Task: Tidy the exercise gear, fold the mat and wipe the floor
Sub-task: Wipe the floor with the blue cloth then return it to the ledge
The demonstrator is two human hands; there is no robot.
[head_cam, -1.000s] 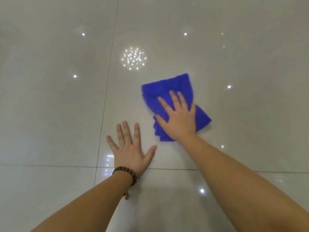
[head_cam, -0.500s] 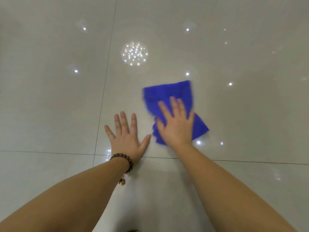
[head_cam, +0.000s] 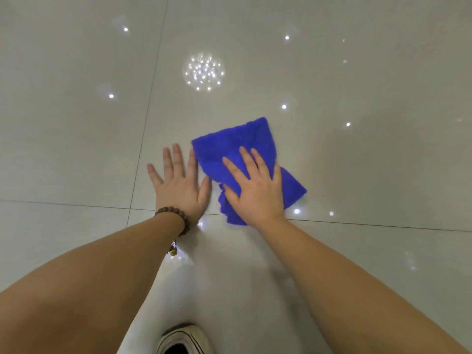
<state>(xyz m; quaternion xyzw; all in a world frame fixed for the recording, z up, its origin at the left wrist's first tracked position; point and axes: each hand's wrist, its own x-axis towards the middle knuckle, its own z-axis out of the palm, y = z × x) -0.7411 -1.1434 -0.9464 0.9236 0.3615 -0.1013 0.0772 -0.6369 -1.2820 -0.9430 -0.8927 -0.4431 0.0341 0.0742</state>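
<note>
We see the right hand (head_cam: pixel 255 192) pressing flat, fingers straight, on the blue cloth (head_cam: pixel 237 152) on the floor (head_cam: pixel 76 149); the left hand (head_cam: pixel 178 185) rests released, fingers spread, just beside the cloth.

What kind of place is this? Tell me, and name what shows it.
Probably an indoor room with a polished tile floor; which room cannot be told. Large glossy pale tiles meet at thin grout lines, and the shine mirrors a cluster of ceiling lights. The right hand presses a blue cloth on it.

Bead bracelet (head_cam: pixel 176 215) on wrist, shoe (head_cam: pixel 182 339) at btm edge.
</note>
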